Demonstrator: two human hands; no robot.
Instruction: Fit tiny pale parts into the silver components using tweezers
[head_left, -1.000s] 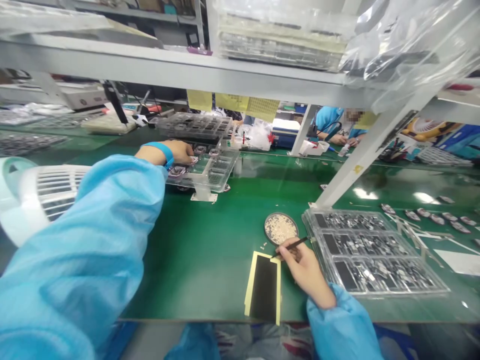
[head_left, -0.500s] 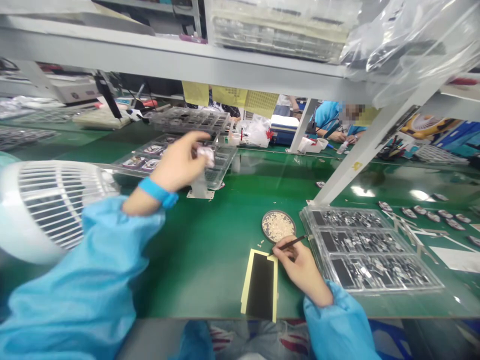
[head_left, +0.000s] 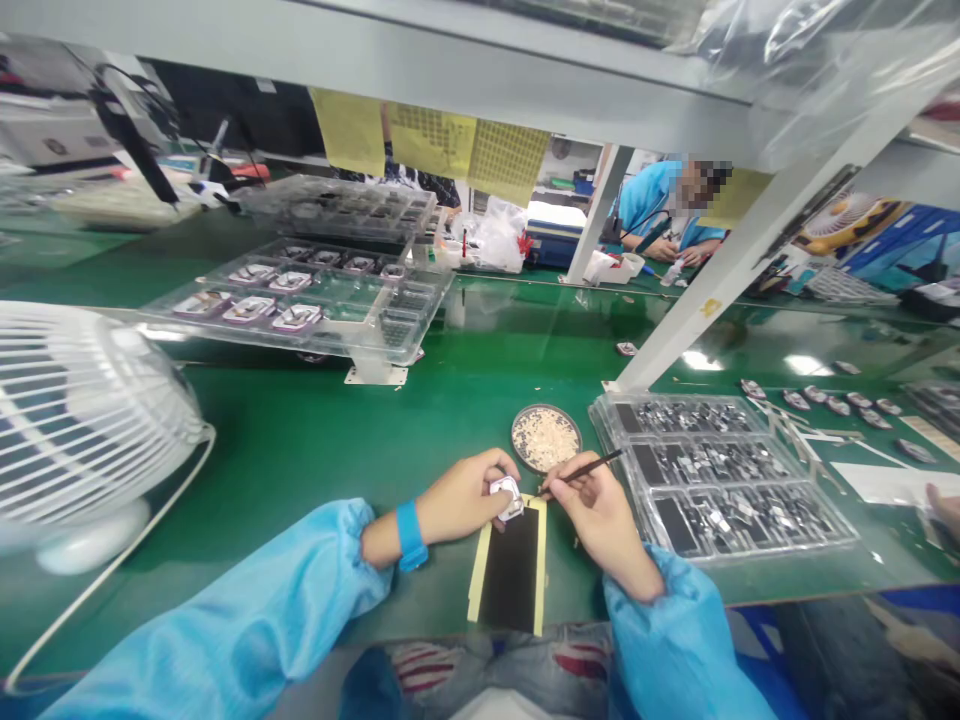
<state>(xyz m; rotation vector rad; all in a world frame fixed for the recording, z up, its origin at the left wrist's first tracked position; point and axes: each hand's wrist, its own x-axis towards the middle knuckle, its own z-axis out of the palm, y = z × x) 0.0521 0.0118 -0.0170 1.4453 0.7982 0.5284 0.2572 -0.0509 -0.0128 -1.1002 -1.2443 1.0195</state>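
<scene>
My left hand (head_left: 466,494), with a blue band on its wrist, is closed on a small white device part (head_left: 507,497) near the top edge of a black pad (head_left: 510,575) with yellow borders. Pinched in my right hand (head_left: 594,505) is a dark, thin tool like tweezers (head_left: 592,466), its tip at the pad's top right corner. Just behind both hands sits a round dish (head_left: 546,438) of small pale pieces. To the right of my right hand lies a clear compartment tray (head_left: 735,560) filled with small metallic parts.
A raised clear tray (head_left: 337,335) with similar device parts stands at the left rear, above the green bench. A white fan (head_left: 82,410) is at the far left. A slanted metal post (head_left: 694,290) rises behind the parts tray. Across the bench a person (head_left: 652,205) in blue works.
My left hand has moved from the raised tray down and right to the pad, bringing the white part beside my right hand. The view has shifted slightly.
</scene>
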